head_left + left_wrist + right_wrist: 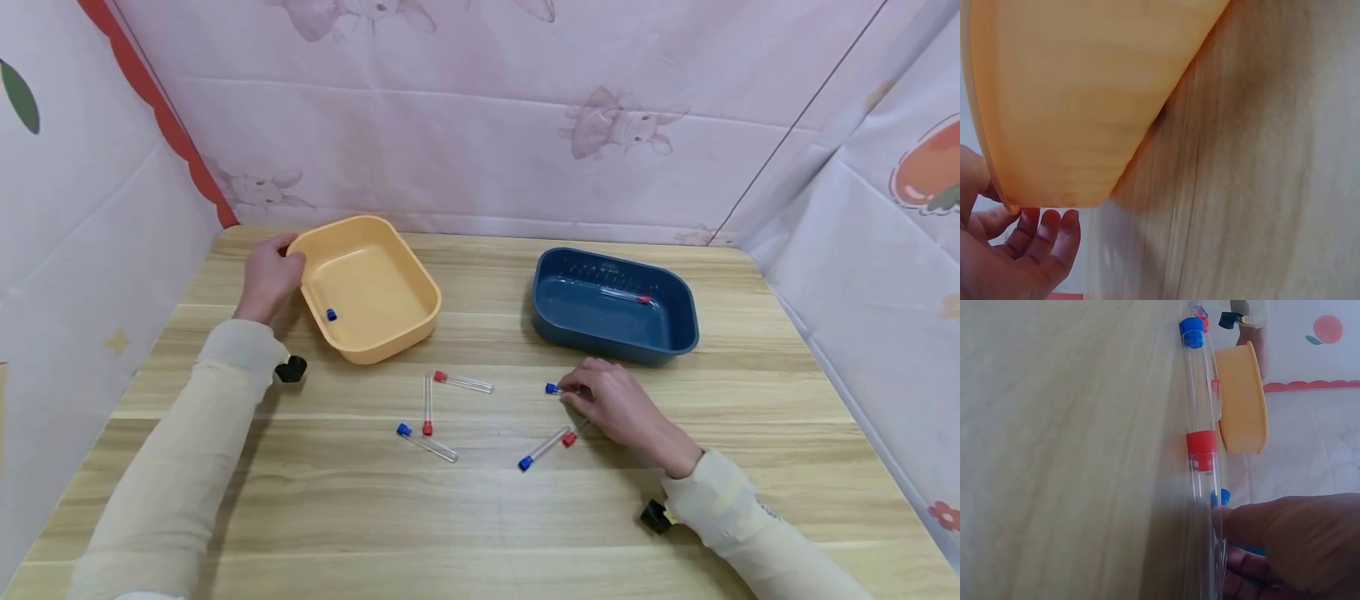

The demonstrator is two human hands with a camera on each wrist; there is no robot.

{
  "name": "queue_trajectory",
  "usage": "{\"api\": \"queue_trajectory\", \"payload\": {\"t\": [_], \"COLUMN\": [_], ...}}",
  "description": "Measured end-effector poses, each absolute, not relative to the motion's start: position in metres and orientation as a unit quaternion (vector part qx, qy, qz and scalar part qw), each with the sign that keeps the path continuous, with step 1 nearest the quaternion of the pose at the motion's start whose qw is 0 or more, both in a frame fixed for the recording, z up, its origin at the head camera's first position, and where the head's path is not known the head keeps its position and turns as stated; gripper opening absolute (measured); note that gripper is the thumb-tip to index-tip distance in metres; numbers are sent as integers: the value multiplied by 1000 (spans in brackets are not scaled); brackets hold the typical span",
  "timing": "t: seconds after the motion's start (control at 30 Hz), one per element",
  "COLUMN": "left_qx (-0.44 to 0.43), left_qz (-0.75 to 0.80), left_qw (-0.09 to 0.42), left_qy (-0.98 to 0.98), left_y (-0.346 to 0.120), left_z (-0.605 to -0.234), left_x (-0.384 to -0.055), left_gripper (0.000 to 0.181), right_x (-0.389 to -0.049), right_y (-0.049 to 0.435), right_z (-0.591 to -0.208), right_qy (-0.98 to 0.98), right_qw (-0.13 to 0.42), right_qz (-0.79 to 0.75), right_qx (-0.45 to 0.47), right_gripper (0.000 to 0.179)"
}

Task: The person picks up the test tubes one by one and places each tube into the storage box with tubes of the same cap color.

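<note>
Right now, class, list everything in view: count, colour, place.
Table: 1, wood, underneath
Cloth walls: 3, pale, around
Yellow tub: 1, yellow, back left
Blue tub: 1, navy, back right
Blue-capped tubes: 3, clear, outside tubs
Blue cap: 1, blue, in yellow tub
Red-capped tubes: 4, clear, three outside, one in blue tub
Black pieces: 2, black, at sleeves
Sleeves: 2, cream, arms
Left hand: 1, yellow tub's rim
Right hand: 1, at blue-capped tube

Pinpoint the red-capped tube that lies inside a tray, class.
In the head view, the red-capped tube lies inside the dark blue tray, right of the yellow tray and beyond the right hand, its red cap toward the tray's right end.
</note>
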State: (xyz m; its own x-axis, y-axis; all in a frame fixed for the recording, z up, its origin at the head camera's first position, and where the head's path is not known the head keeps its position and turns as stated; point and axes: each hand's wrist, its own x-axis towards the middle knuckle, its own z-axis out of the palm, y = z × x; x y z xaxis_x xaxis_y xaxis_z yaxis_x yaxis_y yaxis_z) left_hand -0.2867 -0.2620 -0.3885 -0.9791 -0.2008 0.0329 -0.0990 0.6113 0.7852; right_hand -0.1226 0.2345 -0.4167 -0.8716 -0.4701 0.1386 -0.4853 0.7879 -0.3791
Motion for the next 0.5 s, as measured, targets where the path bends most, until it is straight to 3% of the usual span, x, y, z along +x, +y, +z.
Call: {"api": "queue_trajectory", "payload": {"t": [0.2, 0.5], "left_qx": [112, 123], "left_qz": [-429, -427], "left_qw": [82, 73], "left_qy": [-893, -893], "left_y": [-266, -271], "left_z": [-391, -388], "left_x": [-284, -279], "left_gripper": [47, 51], "right_x": [-123, -122], "right_y": [234, 235], "right_z": [-417, -418], "right_qy": [-946, -945], "right_qw": [19, 30], "right_qz": [206, 207], "right_qx": [250, 251], "right_gripper": [13, 13]}}
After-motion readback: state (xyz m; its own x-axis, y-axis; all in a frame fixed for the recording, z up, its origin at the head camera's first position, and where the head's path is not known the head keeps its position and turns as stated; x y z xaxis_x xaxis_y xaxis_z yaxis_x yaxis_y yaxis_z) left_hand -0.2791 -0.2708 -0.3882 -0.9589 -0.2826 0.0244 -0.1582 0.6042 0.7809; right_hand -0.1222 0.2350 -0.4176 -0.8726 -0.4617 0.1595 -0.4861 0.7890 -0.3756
